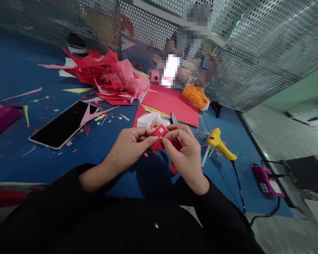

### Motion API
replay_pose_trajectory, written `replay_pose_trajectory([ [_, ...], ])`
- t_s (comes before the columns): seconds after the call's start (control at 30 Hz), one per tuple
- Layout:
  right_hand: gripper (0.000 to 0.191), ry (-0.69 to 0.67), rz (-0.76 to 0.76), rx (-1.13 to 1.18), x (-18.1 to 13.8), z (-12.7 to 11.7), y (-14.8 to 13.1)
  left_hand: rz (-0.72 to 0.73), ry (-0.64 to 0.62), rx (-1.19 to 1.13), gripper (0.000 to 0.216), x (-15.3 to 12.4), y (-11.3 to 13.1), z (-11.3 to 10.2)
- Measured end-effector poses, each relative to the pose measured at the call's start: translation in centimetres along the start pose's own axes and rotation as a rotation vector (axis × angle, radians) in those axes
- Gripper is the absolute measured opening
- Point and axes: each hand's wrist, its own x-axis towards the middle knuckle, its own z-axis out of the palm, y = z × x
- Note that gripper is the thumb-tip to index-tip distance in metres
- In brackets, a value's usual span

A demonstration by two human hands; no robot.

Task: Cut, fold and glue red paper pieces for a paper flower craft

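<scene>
Between my two hands is a small red paper piece [157, 133] with a pale pink square on its face. My left hand [134, 143] pinches its left side between thumb and fingers. On the right side, the thumb and fingertips of my right hand [184, 148] press on the same paper. Something with a red handle [179, 141] lies within the right hand's fingers, and a pointed metal blade [174, 118] shows just beyond them; whether the two are one tool I cannot tell. Crumpled white tissue [149, 120] lies right behind the paper.
A phone [59, 125] and paper scraps lie to the left, below piled red and pink paper [108, 72]. Coloured sheets [172, 102] and an orange packet [197, 96] lie ahead, before a perforated metal screen [148, 30]. At right are a yellow glue gun [218, 143] and purple box [267, 181] with cords.
</scene>
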Motion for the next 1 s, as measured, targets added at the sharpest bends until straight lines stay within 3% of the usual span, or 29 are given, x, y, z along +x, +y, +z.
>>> replay_pose_trajectory([
  [0.67, 0.008, 0.069, 0.093, 0.065, 0.0, -0.4, -0.5, -0.053, 0.034, -0.048, 0.022, 0.1, 0.1, 0.0],
  [1.0, 0.024, -0.096, 0.201, 0.072, 0.2, -0.8, 0.5, -0.049, 0.082, -0.107, 0.021, 0.1, 0.0, 0.1],
])
